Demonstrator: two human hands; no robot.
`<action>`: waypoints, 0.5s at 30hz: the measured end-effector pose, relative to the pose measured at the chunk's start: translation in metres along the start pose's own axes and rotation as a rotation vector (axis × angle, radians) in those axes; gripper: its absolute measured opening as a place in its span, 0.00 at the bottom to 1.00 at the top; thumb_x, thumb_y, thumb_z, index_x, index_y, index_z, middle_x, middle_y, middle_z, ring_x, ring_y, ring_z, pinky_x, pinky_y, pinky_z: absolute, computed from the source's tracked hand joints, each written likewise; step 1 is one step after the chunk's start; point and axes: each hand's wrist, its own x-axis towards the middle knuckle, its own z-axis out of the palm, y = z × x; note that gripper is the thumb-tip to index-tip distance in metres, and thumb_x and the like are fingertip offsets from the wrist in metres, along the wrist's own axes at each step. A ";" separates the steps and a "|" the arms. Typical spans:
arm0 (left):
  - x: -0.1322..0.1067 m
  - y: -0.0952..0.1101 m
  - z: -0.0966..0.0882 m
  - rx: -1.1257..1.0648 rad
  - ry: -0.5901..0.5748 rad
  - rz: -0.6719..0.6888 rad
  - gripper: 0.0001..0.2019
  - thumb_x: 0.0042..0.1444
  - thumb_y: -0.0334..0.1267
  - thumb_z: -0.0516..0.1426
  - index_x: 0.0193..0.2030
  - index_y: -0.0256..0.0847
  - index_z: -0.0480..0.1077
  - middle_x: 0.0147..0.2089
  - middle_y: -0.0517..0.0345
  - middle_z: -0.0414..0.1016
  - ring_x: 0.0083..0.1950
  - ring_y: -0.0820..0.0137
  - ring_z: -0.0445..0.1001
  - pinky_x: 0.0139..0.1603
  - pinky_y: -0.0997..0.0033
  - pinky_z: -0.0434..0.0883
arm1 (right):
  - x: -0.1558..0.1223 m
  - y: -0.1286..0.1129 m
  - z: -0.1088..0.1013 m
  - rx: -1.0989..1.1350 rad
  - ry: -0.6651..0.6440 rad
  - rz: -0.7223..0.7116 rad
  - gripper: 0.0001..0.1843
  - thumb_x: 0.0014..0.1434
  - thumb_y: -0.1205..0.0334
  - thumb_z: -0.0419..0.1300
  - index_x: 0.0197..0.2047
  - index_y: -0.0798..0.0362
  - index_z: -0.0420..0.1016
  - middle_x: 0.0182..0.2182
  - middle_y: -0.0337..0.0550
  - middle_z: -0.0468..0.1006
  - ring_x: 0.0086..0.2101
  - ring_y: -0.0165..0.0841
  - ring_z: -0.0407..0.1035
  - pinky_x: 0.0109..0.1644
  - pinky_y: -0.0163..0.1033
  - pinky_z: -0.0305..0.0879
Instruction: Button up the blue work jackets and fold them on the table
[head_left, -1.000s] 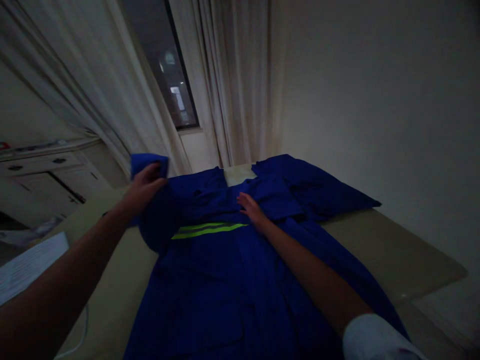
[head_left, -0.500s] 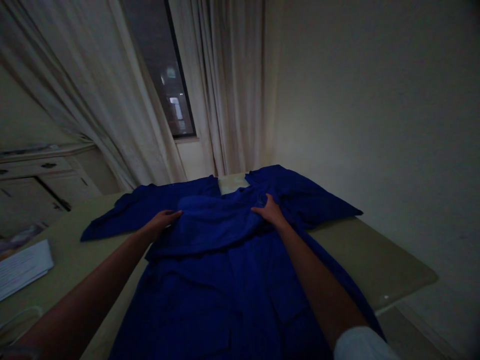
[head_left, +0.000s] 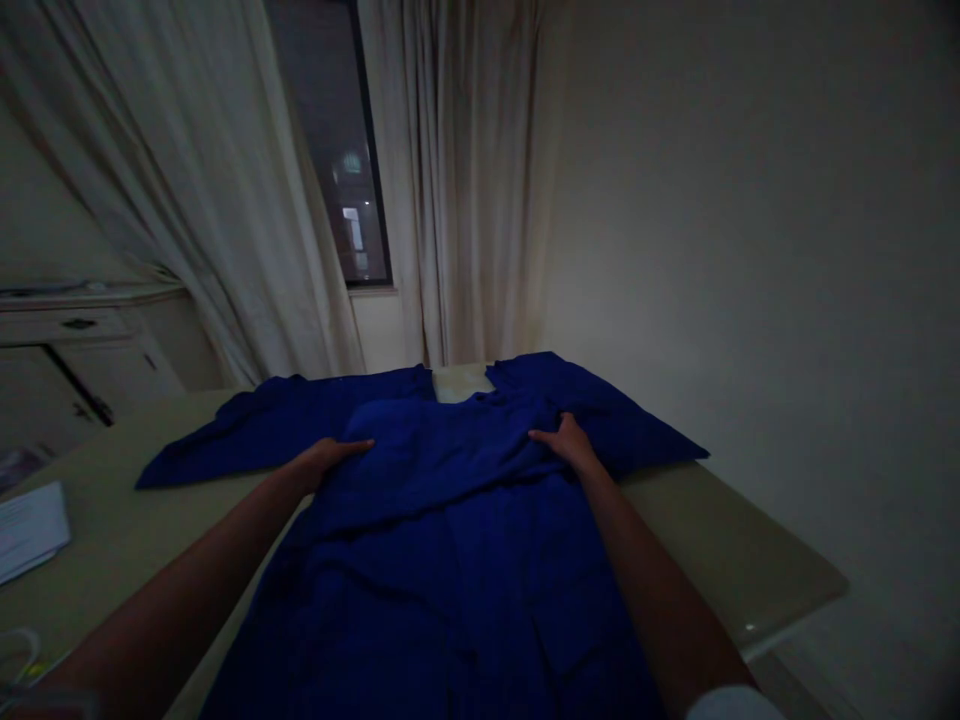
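Note:
A blue long-sleeved garment (head_left: 480, 560) with a front placket lies spread over the table, both sleeves pointing outward. A folded band of its cloth (head_left: 442, 450) runs across the upper part. My left hand (head_left: 326, 458) grips the left end of this band, thumb stretched over the cloth and the other fingers mostly hidden. At the band's right end, my right hand (head_left: 568, 440) holds the fabric near the right sleeve, its thumb pointing inward. In the dim light, the lower body of the garment shows soft creases and reaches the bottom of the view.
The pale table (head_left: 750, 550) shows on both sides of the cloth. White papers (head_left: 30, 530) lie at its left, with a pale cable (head_left: 26, 640) nearer me. Beyond stand a cabinet (head_left: 112, 350), long curtains (head_left: 480, 200), a dark window (head_left: 337, 150) and a bare wall (head_left: 735, 250).
The folded band now lies flatter and its lower edge sits closer to the garment's body. Both hands have shifted slightly right, and the camera view has turned a little.

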 end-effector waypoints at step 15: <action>-0.041 0.076 0.001 0.838 0.923 0.777 0.35 0.65 0.41 0.57 0.75 0.30 0.53 0.74 0.25 0.57 0.73 0.37 0.60 0.69 0.40 0.62 | 0.045 -0.126 -0.010 0.065 0.213 -0.432 0.49 0.57 0.56 0.68 0.74 0.60 0.52 0.67 0.67 0.67 0.65 0.55 0.64 0.69 0.58 0.60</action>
